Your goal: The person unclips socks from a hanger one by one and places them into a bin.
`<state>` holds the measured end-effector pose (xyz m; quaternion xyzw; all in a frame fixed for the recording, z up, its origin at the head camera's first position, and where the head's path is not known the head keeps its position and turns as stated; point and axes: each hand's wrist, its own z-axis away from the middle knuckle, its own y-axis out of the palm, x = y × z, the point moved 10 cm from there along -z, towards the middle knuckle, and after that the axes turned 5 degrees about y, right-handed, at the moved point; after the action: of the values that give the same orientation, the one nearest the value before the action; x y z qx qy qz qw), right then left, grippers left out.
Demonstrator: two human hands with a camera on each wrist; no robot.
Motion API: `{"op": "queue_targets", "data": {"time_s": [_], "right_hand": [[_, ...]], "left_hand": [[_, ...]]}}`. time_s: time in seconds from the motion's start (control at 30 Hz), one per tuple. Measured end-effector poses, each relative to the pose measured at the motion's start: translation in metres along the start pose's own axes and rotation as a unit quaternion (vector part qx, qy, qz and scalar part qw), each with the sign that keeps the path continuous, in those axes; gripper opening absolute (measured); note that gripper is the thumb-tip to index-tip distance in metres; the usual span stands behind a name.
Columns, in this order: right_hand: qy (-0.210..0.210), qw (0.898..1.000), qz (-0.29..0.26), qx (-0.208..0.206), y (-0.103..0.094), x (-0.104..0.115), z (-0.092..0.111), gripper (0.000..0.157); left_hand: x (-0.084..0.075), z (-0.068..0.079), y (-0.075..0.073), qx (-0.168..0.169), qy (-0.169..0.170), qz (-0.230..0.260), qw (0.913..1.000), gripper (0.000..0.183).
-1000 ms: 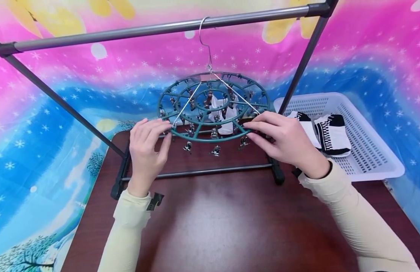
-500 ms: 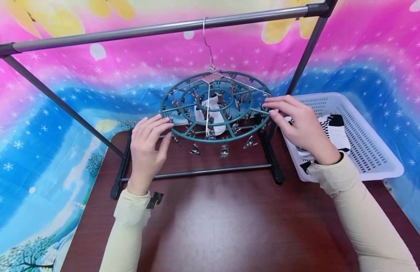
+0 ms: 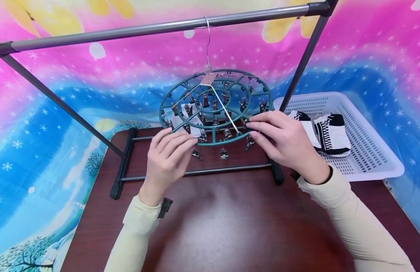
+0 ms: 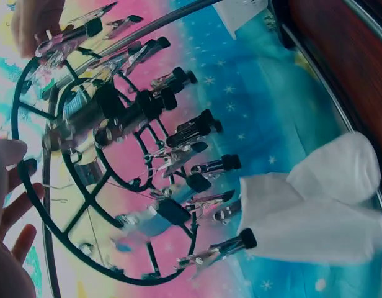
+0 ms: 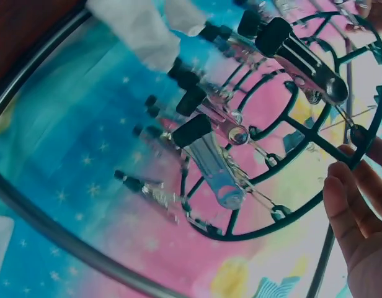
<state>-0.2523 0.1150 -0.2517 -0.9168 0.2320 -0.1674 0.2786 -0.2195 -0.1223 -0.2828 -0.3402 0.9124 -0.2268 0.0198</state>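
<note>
A round green clip hanger (image 3: 214, 144) hangs by its wire hook (image 3: 208, 41), with several metal clips dangling from its rings. One white sock (image 4: 302, 217) is clipped on it, toward the left in the head view. My right hand (image 3: 286, 139) pinches the front-right rim between thumb and fingertips. At the front-left rim is my left hand (image 3: 167, 162), its fingers loosely extended; in the left wrist view the rim passes between its thumb and spread fingers (image 4: 16, 211).
The hook sits on the metal rail (image 3: 155, 28) of a standing rack. A white basket (image 3: 376, 147) to the right holds folded black-and-white socks (image 3: 335, 136). Beneath is a brown table (image 3: 230, 226), and a patterned cloth (image 3: 77, 105) covers the wall behind.
The hanger has turned, carrying the white sock from right of centre to the left. My right hand went out along the rim and came back frontward; my left hand shifted right.
</note>
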Motion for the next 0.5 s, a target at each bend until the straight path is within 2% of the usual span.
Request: {"op": "queue_targets", "data": {"time_s": [0.07,0.17,0.23,0.3,0.33,0.4,0.5], "right_hand": [[0.019,1.000,-0.003,-0.013,-0.002,-0.009,0.001,0.029],[0.052,0.998,0.005,-0.019,-0.003,-0.028,0.003,0.017],[0.076,0.997,0.013,-0.015,-0.002,-0.041,0.004,0.019],[0.097,0.995,0.023,-0.005,-0.001,-0.054,0.005,0.022],[0.107,0.994,0.027,0.000,0.000,-0.059,0.006,0.023],[0.127,0.991,0.030,0.009,0.001,-0.070,0.008,0.026],[0.157,0.987,0.032,0.033,0.004,-0.083,0.010,0.031]], "left_hand": [[0.002,-0.001,-0.003,-0.010,0.000,0.013,0.9999,0.024],[0.015,0.000,-0.011,-0.038,-0.023,0.035,0.9984,0.034],[0.030,0.003,-0.017,-0.056,-0.053,0.041,0.9962,0.039],[0.047,0.007,-0.021,-0.057,-0.091,0.041,0.9934,0.042],[0.056,0.010,-0.021,-0.051,-0.108,0.037,0.9921,0.043],[0.073,0.015,-0.018,-0.019,-0.140,0.027,0.9897,0.044],[0.090,0.021,-0.009,0.038,-0.158,0.011,0.9866,0.044]]}}
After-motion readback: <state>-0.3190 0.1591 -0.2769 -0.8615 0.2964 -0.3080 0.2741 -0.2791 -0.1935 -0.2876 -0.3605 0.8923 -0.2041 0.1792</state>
